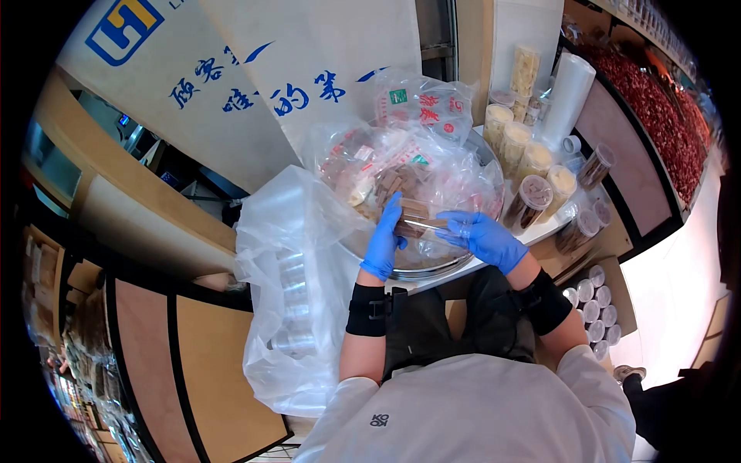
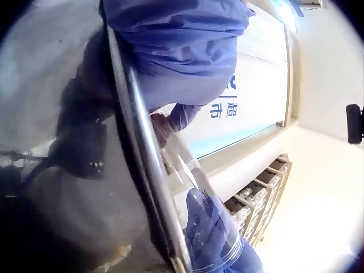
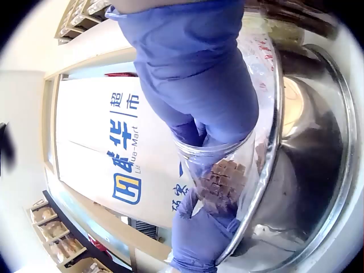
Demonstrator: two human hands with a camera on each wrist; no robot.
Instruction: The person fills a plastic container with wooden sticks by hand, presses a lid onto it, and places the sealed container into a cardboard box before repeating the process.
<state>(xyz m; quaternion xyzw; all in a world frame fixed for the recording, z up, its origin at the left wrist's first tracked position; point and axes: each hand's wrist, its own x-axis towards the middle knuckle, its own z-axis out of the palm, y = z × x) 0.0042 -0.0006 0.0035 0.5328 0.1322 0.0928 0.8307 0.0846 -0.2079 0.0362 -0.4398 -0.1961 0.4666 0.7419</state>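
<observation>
Lettered panel [image 1: 332, 42] stands behind the metal tray [image 1: 434, 272] and jar [image 1: 421, 224].

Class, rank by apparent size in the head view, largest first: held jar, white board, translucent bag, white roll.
1. White board
2. Translucent bag
3. White roll and held jar: too alike to rank.

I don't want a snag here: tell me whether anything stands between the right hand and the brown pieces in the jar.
Nothing visible does: the fingers of the right hand are inside the open mouth of the clear jar, and the brown pieces lie farther in.
</observation>
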